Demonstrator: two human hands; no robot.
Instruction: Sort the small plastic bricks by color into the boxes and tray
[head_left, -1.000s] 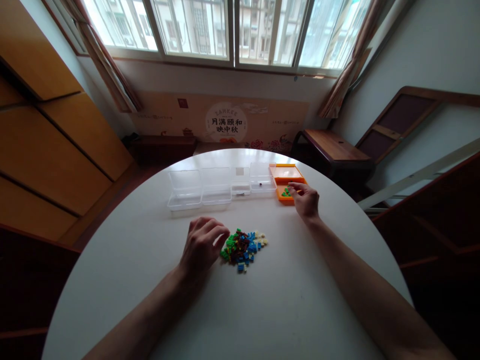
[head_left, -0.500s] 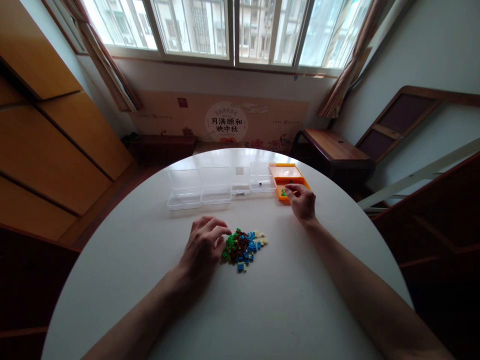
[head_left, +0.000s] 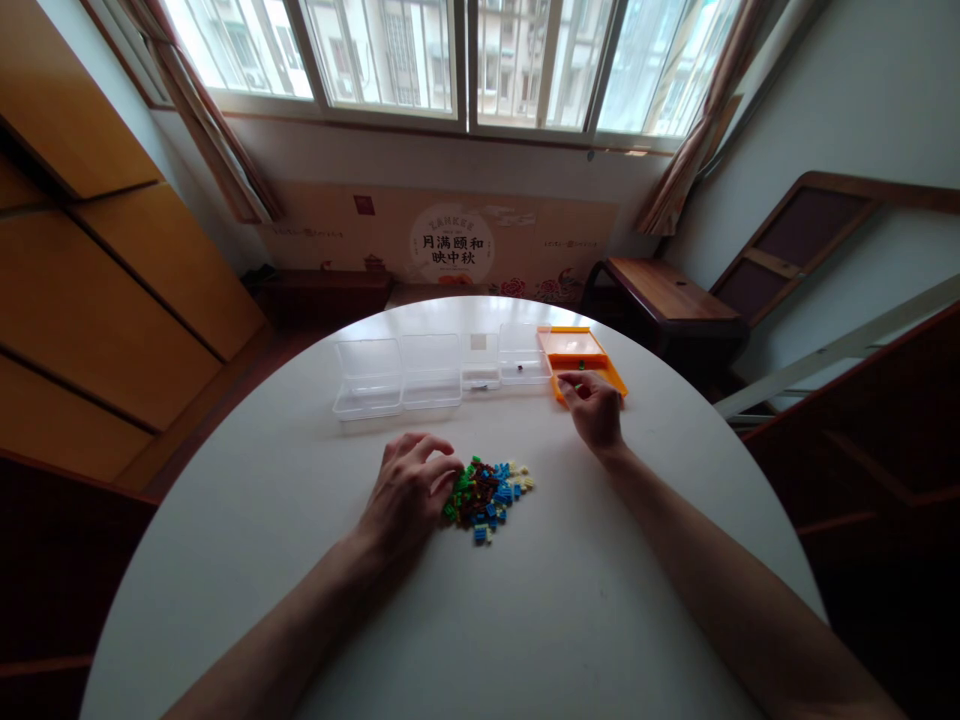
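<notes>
Where the two bare forearms rise from the bottom corners of the frame, they spread across a round white table. Just left of centre, the left hand rests knuckles up, fingers curled down, its fingertips touching the left edge of a pile of small building bricks; whether a brick is pinched cannot be told. The pile, a mix of green, brown, blue and cream, lies at the frame's centre, immediately right of that hand, its long axis running left to right. The left hand is by far the nearer to it.

Further up and right of centre, the right hand is loosely closed, fingers bent over the near edge of an open orange box; a few green pieces show at its fingertips, though a grip is unclear. This hand sits well apart from the pile, up and to its right.

Left of the orange box, a row of clear plastic boxes stands with lids open along the table's far side. Beyond are a low wall panel with Chinese lettering and wide windows across the top.
</notes>
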